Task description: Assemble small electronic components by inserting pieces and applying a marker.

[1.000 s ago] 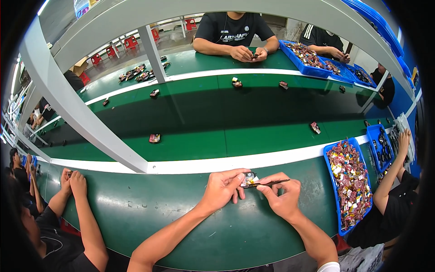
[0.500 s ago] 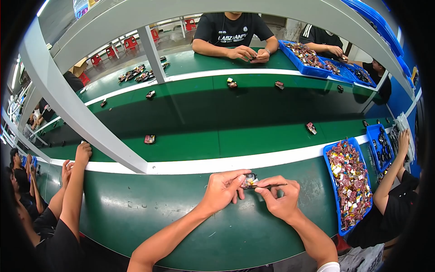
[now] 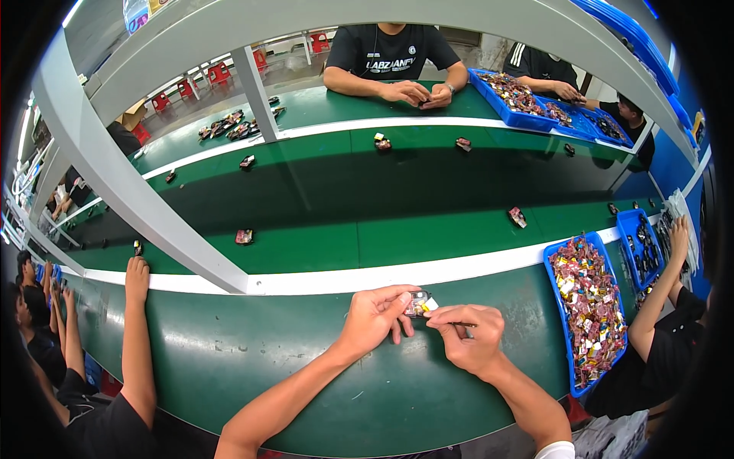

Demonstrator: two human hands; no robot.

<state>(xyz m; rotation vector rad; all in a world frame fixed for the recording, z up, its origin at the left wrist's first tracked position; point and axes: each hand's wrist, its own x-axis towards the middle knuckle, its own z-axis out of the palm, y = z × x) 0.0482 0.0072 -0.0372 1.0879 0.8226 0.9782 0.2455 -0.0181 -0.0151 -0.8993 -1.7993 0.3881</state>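
In the middle of the green worktop (image 3: 252, 359), my left hand (image 3: 373, 320) grips a small black-cased electronic part (image 3: 417, 303) between thumb and fingers. The part's open face shows a pinkish inside with a white and a yellow patch. My right hand (image 3: 470, 336) pinches a thin dark stick-like tool (image 3: 465, 324), whose end pokes out by the palm. Its fingertips are beside the white patch at the part's right edge. The tool's front end is hidden by my fingers, so I cannot tell its exact kind.
A blue tray (image 3: 560, 306) heaped with small pink circuit boards stands at my right, a smaller blue tray (image 3: 631, 229) beyond it. Similar parts lie on the green conveyor belt (image 3: 306, 241). Grey frame posts (image 3: 145, 199) cross at left. Co-workers sit around.
My right hand has shifted slightly and its tool shows less. The parts on the belt have moved left. A co-worker's hand at left is now by a part at the belt's edge.
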